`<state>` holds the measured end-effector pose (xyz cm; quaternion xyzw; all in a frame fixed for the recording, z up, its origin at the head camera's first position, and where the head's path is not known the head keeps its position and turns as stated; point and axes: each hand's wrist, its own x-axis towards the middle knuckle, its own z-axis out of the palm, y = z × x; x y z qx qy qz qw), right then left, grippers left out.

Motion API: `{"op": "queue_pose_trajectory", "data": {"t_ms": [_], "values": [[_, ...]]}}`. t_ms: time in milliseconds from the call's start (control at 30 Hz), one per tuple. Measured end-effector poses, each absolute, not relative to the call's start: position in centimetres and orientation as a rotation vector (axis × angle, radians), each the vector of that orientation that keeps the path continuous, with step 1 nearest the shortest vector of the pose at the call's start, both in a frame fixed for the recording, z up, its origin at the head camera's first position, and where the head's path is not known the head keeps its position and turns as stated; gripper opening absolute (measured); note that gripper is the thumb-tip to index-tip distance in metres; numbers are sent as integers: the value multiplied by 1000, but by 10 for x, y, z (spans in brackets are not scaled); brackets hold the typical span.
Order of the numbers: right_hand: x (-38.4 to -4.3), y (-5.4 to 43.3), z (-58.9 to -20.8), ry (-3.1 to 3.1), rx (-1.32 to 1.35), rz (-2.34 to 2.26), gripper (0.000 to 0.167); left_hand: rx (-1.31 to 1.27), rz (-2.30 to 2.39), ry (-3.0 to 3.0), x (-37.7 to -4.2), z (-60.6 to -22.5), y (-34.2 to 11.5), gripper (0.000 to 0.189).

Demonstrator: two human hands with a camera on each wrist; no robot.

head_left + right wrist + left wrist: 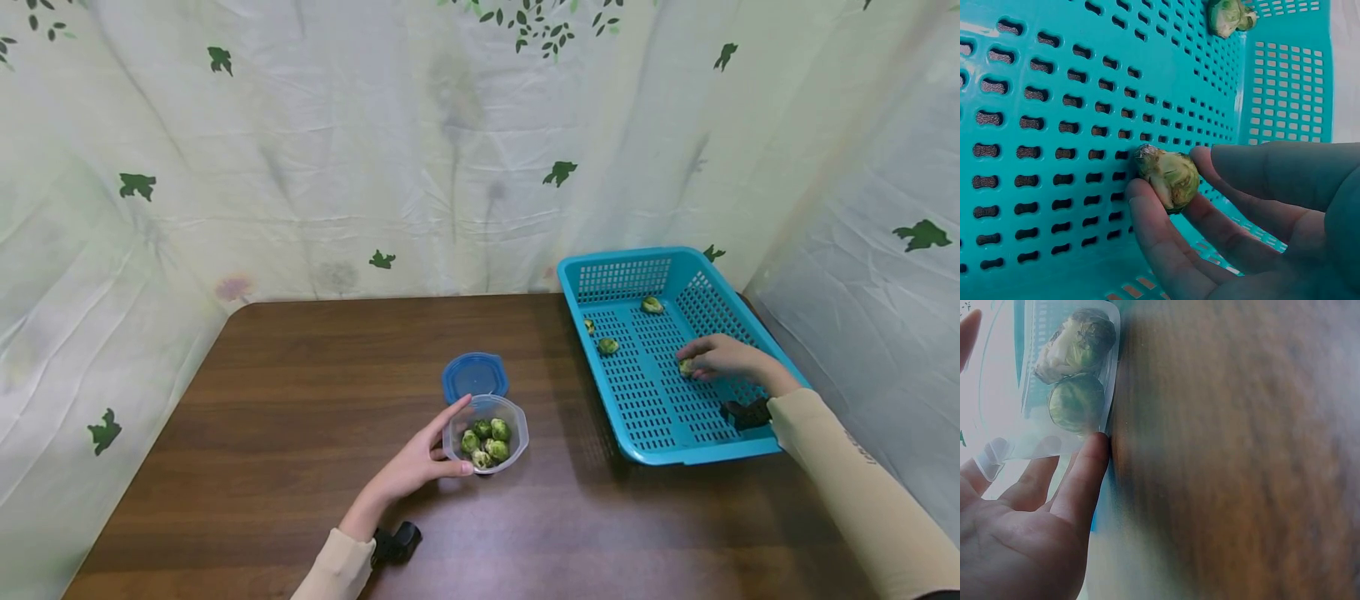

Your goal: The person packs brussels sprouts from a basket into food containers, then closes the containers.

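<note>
My left hand (pixel 420 461) holds a small clear plastic container (pixel 517 433) by its left side, thumb at the front and a finger along the back rim. Several green Brussels sprouts (pixel 498 429) lie inside it; two of them show through the wall in the left wrist view. Over in the blue basket (pixel 637 454), my right hand (pixel 731 360) holds a single Brussels sprout (pixel 1172 178) between thumb and fingers, close to the perforated floor. Its cut end faces away from the palm in the right wrist view.
Behind the container lies a blue lid (pixel 474 375) on the brown wooden table (pixel 315 400). Other loose sprouts, one at the back (pixel 652 305) and one nearer the left wall (pixel 608 346), sit in the basket. A pale patterned curtain (pixel 337 150) hangs behind the table.
</note>
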<state>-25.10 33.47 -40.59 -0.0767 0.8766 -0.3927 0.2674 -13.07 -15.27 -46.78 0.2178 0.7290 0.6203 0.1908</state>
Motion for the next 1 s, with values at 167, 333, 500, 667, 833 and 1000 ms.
{"op": "queue_pose_trajectory", "data": {"t_ms": [167, 333, 500, 667, 833, 1000], "values": [[-249, 332, -403, 2403, -216, -1089, 40, 616, 1746, 2045, -130, -467, -153, 87], [-248, 330, -399, 2423, -228, -1154, 37, 619, 1740, 2052, -130, -466, -153, 86], [-248, 328, -396, 2438, -262, -1202, 33, 623, 1747, 2046, -130, -465, -152, 86], [-248, 325, -393, 2454, -286, -1222, 31, 622, 1751, 2040, -130, -464, -152, 86], [-246, 318, -387, 2451, -306, -1263, 30, 620, 1749, 2039, -130, -464, -152, 87], [-244, 308, -379, 2441, -346, -1294, 30, 619, 1753, 2030, -130, -464, -153, 87]]}}
